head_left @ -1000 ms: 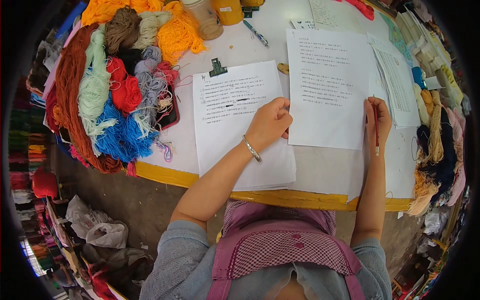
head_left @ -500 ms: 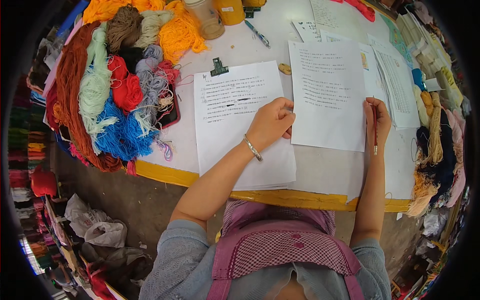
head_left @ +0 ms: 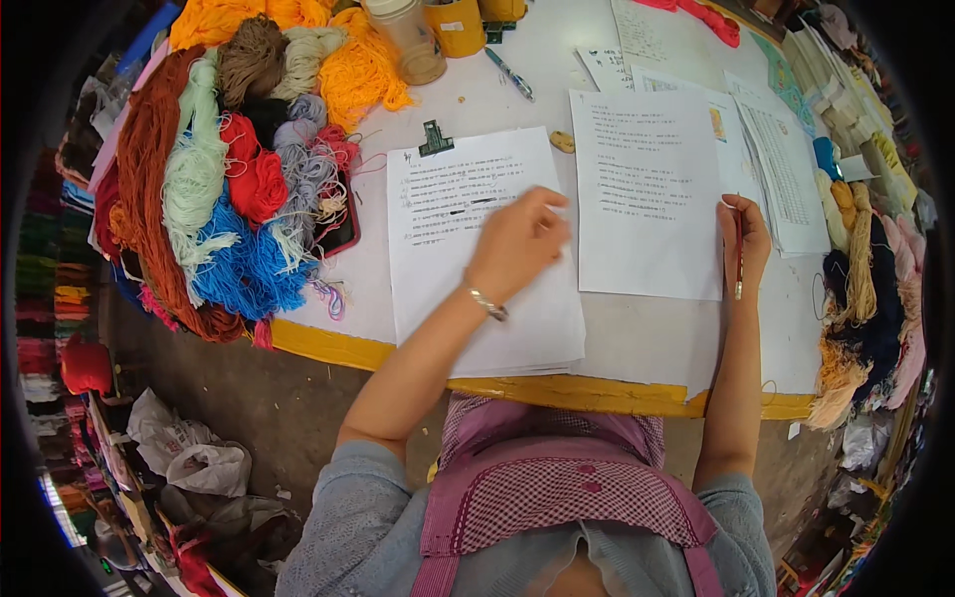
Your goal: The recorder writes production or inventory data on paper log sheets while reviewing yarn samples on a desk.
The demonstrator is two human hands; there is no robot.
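Note:
A stack of printed sheets lies on the table under a dark clip, some lines marked by hand. Over its right side is my left hand, smeared by motion with its fingers bent; nothing shows in it. A single printed sheet lies to the right of the stack. My right hand is closed around a reddish pencil at that sheet's right edge, the pencil pointing down toward me. Thumb and fingertips touch the sheet's margin or lie just beside it; I cannot tell which.
Yarn hanks in blue, red and orange heap up at the left, beside a dark phone-like object. A clear jar and a pen lie beyond. More papers and yarn occupy the right.
My left hand has drawn back leftward from the single sheet's left edge. That sheet now lies slightly lower and further left. My right hand keeps the pencil and has shifted slightly.

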